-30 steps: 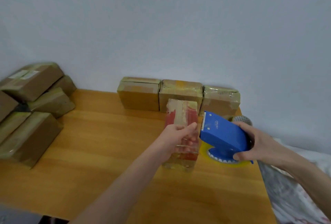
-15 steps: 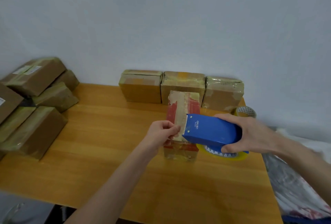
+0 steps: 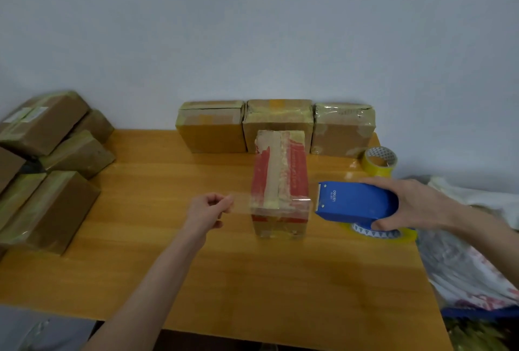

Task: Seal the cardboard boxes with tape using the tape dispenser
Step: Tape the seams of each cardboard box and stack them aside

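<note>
Left hand has thumb and fingers curled in a pinch on the loose end of the clear tape. Right hand is wrapped round the blue tape dispenser, thumb underneath. The strip runs between them, across the near end of the red-and-brown box, which stands mid-worktop.

Here's what worries me tbh: neither of the hands is on the box, so an uneven pull downward could drag or tip it. A long free span like that also loves to twist, stick to itself, or land crooked and wrinkle over the old tape. Can't tell if it's touching the cardboard yet.

Further out there are three taped boxes along the wall, a spare roll at the right, and a box pile on the left.
</note>
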{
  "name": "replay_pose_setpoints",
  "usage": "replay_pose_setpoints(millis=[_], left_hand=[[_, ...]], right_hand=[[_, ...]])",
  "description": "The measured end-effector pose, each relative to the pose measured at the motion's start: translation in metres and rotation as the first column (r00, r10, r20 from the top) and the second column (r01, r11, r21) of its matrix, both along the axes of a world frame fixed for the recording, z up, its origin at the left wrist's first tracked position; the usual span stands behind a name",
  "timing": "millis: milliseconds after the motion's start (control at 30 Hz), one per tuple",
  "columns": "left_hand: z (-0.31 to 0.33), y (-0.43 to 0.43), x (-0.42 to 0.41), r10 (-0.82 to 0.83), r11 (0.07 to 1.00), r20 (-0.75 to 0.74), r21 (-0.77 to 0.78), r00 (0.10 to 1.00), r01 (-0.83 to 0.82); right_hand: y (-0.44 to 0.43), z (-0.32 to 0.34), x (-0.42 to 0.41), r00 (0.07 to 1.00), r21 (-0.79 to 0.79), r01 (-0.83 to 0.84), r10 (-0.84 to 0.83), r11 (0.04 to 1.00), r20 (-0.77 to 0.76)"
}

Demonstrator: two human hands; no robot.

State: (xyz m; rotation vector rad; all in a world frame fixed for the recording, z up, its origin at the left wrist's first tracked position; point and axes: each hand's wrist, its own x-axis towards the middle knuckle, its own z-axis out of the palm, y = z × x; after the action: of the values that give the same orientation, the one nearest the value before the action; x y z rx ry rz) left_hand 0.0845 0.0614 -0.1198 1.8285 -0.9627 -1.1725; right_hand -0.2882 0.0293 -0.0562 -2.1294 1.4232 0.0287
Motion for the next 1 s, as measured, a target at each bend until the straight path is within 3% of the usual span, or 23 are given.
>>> replay_pose_setpoints(millis=[467, 833, 933, 1000], left_hand=[[-0.022, -0.006, -0.006, 0.022, 0.998, 0.026, 0.052, 0.999, -0.023], [-0.036, -0.010, -0.016, 0.032, 0.985, -0.038, 0.171, 0.999, -0.025], [-0.041, -0.011, -0.016, 0.016, 0.979, 0.009, 0.201, 1.000, -0.018], [-0.041, -0.013, -0.014, -0.041, 0.969, 0.124, 0.246, 0.991, 0.009]], right_hand=[[-0.008, -0.031, 0.007, 0.999, 0.072, 0.044, -0.042, 0.996, -0.024], [-0.009, -0.052, 0.012, 0.998, 0.129, 0.064, -0.064, 0.990, -0.004], [-0.009, -0.053, 0.014, 0.998, 0.138, 0.055, -0.056, 0.989, 0.007], [-0.008, -0.053, 0.014, 0.999, 0.131, 0.050, -0.052, 0.990, 0.012]])
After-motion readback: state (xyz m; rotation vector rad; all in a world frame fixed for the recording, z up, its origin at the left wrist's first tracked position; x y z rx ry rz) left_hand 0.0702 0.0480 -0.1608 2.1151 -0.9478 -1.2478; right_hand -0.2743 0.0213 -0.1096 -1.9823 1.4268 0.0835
